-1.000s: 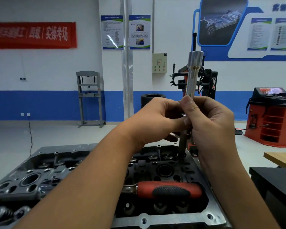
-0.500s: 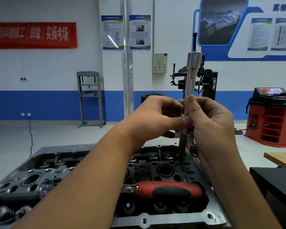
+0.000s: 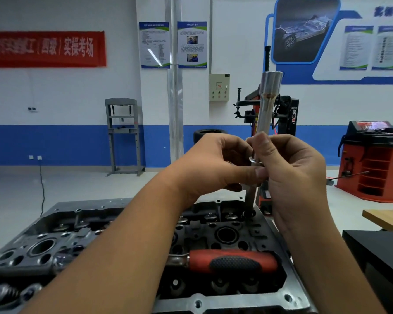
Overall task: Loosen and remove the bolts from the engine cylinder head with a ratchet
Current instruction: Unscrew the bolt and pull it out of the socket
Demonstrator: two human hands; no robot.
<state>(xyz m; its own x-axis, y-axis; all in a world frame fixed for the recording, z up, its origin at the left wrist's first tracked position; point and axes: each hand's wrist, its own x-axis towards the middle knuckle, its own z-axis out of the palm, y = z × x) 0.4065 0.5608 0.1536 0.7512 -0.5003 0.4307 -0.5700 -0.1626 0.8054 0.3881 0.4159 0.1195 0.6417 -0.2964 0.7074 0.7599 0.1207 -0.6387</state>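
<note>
Nearest the camera, the ratchet [image 3: 233,264], with its red and black handle, is seen lying unused across the near end of the cylinder head [image 3: 55,236]; it is touched by neither hand. Beyond it, both hands are closed on one upright assembly at the far right corner of the head. The left hand [image 3: 211,164] is pinched on the flanged top of a long bolt [image 3: 250,196]. The right hand [image 3: 295,175] is wrapped round the lower part of a long silver socket [image 3: 268,103], which stands above the fingers.

Against the views of a second and half a second ago, the socket top is found slightly lower and the grips are unchanged. The ratchet has not moved. The bolt shank is still entered in its bore. It is judged that the bolt has already been loosened and is being worked out by hand; extraction is not complete.

The bore lies just inside the far right edge of the casting. Open room is noted directly above for a straight lift. To the right, a dark table [image 3: 377,252] and a wooden top [image 3: 386,219] stand apart from the head. Farther off, a tyre machine [image 3: 288,114] and an orange cabinet [image 3: 372,162] are well clear. On the near left, valve springs [image 3: 5,293] are exposed.
</note>
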